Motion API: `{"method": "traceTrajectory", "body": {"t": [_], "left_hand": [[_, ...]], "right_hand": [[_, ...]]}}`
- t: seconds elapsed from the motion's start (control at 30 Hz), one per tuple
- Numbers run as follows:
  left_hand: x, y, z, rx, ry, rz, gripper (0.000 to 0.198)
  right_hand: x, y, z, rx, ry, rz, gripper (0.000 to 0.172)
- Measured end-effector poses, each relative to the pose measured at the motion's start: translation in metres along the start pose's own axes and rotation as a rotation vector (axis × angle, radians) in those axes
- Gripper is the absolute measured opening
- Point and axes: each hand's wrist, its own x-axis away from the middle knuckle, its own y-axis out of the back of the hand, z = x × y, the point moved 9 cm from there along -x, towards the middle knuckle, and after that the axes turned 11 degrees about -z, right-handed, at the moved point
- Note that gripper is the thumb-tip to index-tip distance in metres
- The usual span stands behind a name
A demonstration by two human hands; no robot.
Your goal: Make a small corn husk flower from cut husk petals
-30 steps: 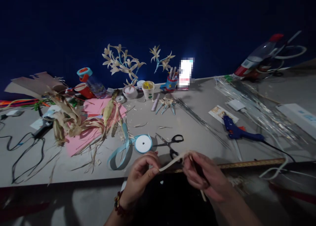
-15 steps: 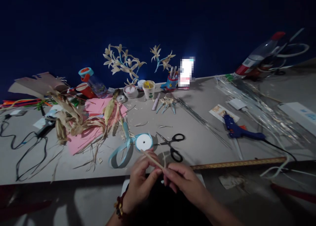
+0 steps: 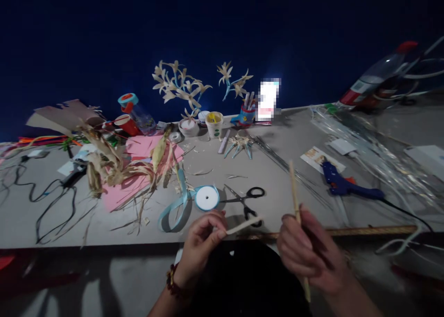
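Observation:
My left hand (image 3: 204, 238) is closed, thumb and forefinger pinching one end of a pale husk strip (image 3: 245, 224). The strip's free end points right, over a handle of the black scissors (image 3: 257, 193). Farther right, my right hand (image 3: 305, 247) is closed around a thin tan stick (image 3: 294, 185), which juts out above and below the fist. A spool of blue ribbon (image 3: 207, 198) lies just beyond my left hand, its loose end (image 3: 169, 213) curling left. Small husk flowers with blue stems (image 3: 239, 147) lie farther back.
Dried corn husks (image 3: 114, 169) and pink paper (image 3: 121, 193) cover the left. Husk-flower branches (image 3: 182, 86) stand behind, beside a white cup (image 3: 214, 125). Thin wires (image 3: 274, 153), a blue glue gun (image 3: 347, 183) and clear plastic wrapping (image 3: 374, 146) lie right. The table edge is near my hands.
My hands have moved apart from their meeting point. The right hand has gone right with the stick, now turned nearly upright; the left keeps the husk strip. The view has shifted slightly.

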Motion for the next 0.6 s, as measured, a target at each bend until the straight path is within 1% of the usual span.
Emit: {"method": "traceTrajectory", "body": {"t": [0.03, 0.1, 0.13, 0.17, 0.2, 0.27, 0.33, 0.4, 0.43, 0.5, 0.6], "left_hand": [[-0.001, 0.003, 0.005, 0.058, 0.043, -0.038, 0.011], [-0.002, 0.005, 0.012, 0.154, 0.107, -0.109, 0.01], [-0.002, 0.005, 0.015, 0.197, 0.131, -0.141, 0.011], [-0.002, 0.004, 0.017, 0.241, 0.155, -0.171, 0.012], [-0.001, 0.003, 0.02, 0.282, 0.181, -0.201, 0.015], [0.001, 0.0, 0.027, 0.353, 0.249, -0.262, 0.019], [0.005, -0.003, 0.034, 0.407, 0.32, -0.321, 0.023], [0.009, -0.005, 0.04, 0.45, 0.375, -0.365, 0.025], [0.01, -0.005, 0.041, 0.464, 0.389, -0.376, 0.026], [0.011, -0.005, 0.041, 0.468, 0.394, -0.369, 0.027], [0.01, 0.0, 0.035, 0.409, 0.352, -0.373, 0.027]], "right_hand": [[-0.001, 0.008, 0.008, 0.063, 0.102, -0.106, 0.053], [-0.001, 0.019, 0.016, 0.304, 0.288, -0.309, 0.045], [-0.001, 0.018, 0.016, 0.455, 0.368, -0.377, 0.037], [-0.002, 0.013, 0.013, 0.603, 0.43, -0.401, 0.029], [-0.004, 0.005, 0.009, 0.722, 0.5, -0.394, 0.023], [-0.009, -0.017, 0.001, 0.882, 0.651, -0.317, 0.018], [-0.011, -0.035, 0.0, 0.957, 0.813, -0.254, 0.014], [-0.013, -0.047, 0.002, 0.992, 0.917, -0.21, 0.009], [-0.014, -0.05, 0.003, 1.002, 0.938, -0.191, 0.008], [-0.016, -0.052, 0.005, 1.015, 0.93, -0.17, 0.007], [-0.02, -0.048, 0.001, 1.031, 0.822, -0.176, 0.003]]}}
